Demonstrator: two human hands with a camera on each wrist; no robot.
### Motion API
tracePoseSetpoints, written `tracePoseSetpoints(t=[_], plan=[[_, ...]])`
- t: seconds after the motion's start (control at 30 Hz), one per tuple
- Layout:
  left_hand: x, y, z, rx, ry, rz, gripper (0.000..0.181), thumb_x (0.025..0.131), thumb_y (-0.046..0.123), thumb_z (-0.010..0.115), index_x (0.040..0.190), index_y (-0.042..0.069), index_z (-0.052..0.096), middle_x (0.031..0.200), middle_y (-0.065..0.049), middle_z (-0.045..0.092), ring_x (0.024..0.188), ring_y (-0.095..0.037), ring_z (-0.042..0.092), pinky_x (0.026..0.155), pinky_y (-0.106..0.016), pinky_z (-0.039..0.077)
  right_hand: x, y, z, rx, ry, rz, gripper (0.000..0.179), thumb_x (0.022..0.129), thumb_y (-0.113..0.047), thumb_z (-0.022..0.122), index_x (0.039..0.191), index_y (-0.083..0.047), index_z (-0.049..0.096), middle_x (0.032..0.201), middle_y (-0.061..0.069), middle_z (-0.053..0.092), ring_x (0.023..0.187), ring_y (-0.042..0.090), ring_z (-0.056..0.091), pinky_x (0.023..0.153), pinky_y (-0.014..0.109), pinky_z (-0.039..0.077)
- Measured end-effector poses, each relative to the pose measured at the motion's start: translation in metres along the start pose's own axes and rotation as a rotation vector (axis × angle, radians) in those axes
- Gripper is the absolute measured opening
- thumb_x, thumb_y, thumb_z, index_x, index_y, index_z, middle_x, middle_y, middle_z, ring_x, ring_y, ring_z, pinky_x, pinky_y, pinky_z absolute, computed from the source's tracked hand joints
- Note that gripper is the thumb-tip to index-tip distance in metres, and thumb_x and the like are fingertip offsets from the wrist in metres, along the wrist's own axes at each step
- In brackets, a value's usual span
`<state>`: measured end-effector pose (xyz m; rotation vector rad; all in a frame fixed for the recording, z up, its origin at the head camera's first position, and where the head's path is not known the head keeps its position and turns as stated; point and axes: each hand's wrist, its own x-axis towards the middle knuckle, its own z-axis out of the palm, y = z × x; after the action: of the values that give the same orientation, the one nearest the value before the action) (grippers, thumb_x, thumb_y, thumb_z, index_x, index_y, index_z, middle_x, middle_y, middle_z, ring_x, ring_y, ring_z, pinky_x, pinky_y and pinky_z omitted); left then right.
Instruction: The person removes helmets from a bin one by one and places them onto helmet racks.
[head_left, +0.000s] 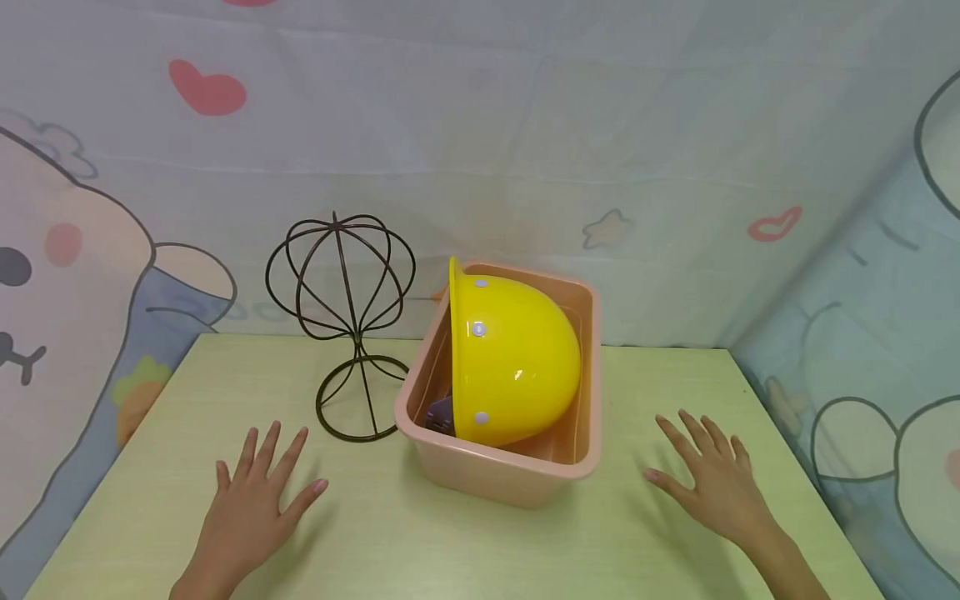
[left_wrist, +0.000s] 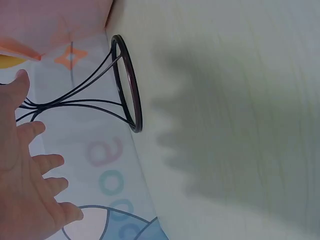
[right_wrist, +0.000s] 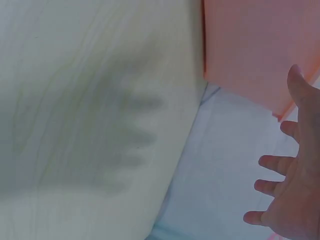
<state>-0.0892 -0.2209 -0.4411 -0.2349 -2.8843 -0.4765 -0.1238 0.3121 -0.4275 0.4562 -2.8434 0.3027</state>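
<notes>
A yellow hard hat (head_left: pixel 517 358) lies on its side in a pink plastic bin (head_left: pixel 487 479), its brim toward the left and its crown toward the right. Left of the bin stands a dark wire hat stand (head_left: pixel 358 333) with a round cage top and a ring base. My left hand (head_left: pixel 247 508), fingers spread, hovers over the table in front of the stand and holds nothing. To the right of the bin, my right hand (head_left: pixel 712 483) is likewise spread and bare above the table. Part of a dark strap piece (head_left: pixel 441 415) shows under the hat's brim.
The pale wood-look table (head_left: pixel 525 558) ends at a back edge against a cartoon-printed cloth (head_left: pixel 525 125). The same kind of cloth hangs along the left and right sides. The bin's left wall overlaps the stand's ring base in the head view.
</notes>
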Motion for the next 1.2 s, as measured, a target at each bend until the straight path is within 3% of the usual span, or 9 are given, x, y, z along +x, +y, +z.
tracePoseSetpoints(t=[0.13, 0.27, 0.47, 0.8, 1.03, 1.2], plan=[[0.001, 0.003, -0.003, -0.037, 0.003, 0.006, 0.071, 0.089, 0.050, 0.051, 0.146, 0.017, 0.023, 0.146, -0.024, 0.019, 0.137, -0.035, -0.002, 0.096, -0.071, 0.009, 0.005, -0.006, -0.004, 0.079, 0.006, -0.043, 0.069, 0.083, -0.041, 0.064, 0.141, -0.020, 0.034, 0.136, 0.022, 0.037, 0.122, 0.046, 0.029, 0.088, 0.068, 0.023], [0.002, 0.007, -0.004, -0.092, 0.018, 0.018, 0.071, 0.088, 0.047, 0.054, 0.145, 0.016, 0.025, 0.145, -0.025, 0.021, 0.136, -0.036, 0.002, 0.097, -0.070, 0.009, 0.010, -0.014, -0.009, 0.223, 0.004, -0.095, 0.065, 0.084, -0.029, 0.067, 0.140, -0.014, 0.036, 0.134, 0.021, 0.039, 0.119, 0.044, 0.033, 0.083, 0.066, 0.027], [0.003, 0.017, -0.008, -0.209, 0.023, 0.023, 0.072, 0.087, 0.043, 0.058, 0.145, 0.018, 0.024, 0.145, -0.024, 0.021, 0.137, -0.035, 0.004, 0.100, -0.068, 0.007, 0.019, -0.025, -0.017, 0.384, -0.043, -0.123, 0.062, 0.086, -0.023, 0.065, 0.140, -0.012, 0.036, 0.135, 0.013, 0.041, 0.120, 0.036, 0.036, 0.090, 0.061, 0.032], [0.007, 0.038, -0.014, -0.278, -0.010, 0.033, 0.071, 0.087, 0.043, 0.058, 0.145, 0.020, 0.024, 0.147, -0.019, 0.020, 0.137, -0.032, 0.008, 0.105, -0.060, 0.009, 0.031, -0.043, -0.031, 0.452, -0.095, -0.180, 0.058, 0.088, -0.021, 0.062, 0.139, -0.012, 0.037, 0.134, 0.009, 0.044, 0.121, 0.031, 0.040, 0.092, 0.056, 0.038], [0.012, 0.051, -0.019, -0.319, 0.050, 0.058, 0.070, 0.084, 0.039, 0.064, 0.143, 0.020, 0.031, 0.146, -0.014, 0.025, 0.134, -0.034, 0.019, 0.102, -0.060, 0.019, 0.038, -0.055, -0.037, 0.491, -0.082, -0.246, 0.054, 0.086, -0.016, 0.064, 0.136, -0.014, 0.042, 0.128, -0.002, 0.049, 0.113, 0.015, 0.047, 0.085, 0.039, 0.048], [0.018, 0.061, -0.024, -0.328, 0.093, 0.087, 0.069, 0.083, 0.038, 0.066, 0.141, 0.019, 0.034, 0.145, -0.011, 0.028, 0.131, -0.037, 0.026, 0.098, -0.061, 0.027, 0.043, -0.059, -0.037, 0.518, -0.104, -0.246, 0.053, 0.087, -0.017, 0.064, 0.135, -0.013, 0.043, 0.129, -0.001, 0.050, 0.110, 0.015, 0.049, 0.082, 0.038, 0.049]])
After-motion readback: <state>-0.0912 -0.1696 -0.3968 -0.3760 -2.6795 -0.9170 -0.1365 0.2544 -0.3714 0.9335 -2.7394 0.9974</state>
